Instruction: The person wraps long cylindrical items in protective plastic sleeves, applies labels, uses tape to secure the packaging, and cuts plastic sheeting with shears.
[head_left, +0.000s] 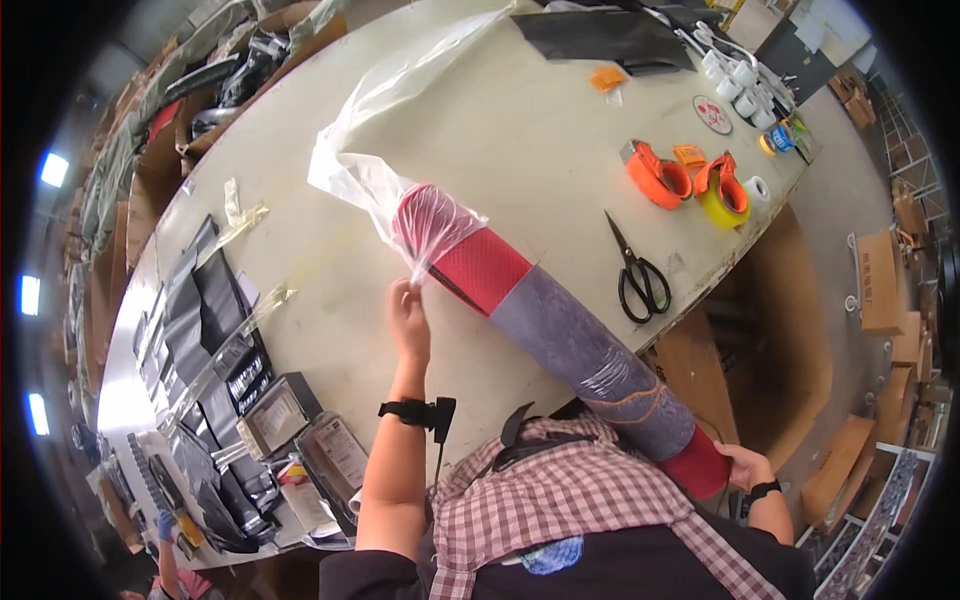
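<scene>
A long rolled red mat (560,330), wrapped around its middle in a grey sleeve, lies slanted across the pale table (480,150). A clear plastic bag (385,160) covers its far end and trails off up the table. My left hand (408,318) pinches the bag's edge at the roll's upper end. My right hand (745,466) grips the roll's near red end beyond the table's edge, against my checked shirt.
Black scissors (637,275) lie to the right of the roll. Orange tape dispensers (660,175), a yellow tape roll (727,200) and white tape rolls (740,85) sit far right. Black bags and packets (215,330) crowd the left edge. Cardboard boxes (880,280) stand on the floor.
</scene>
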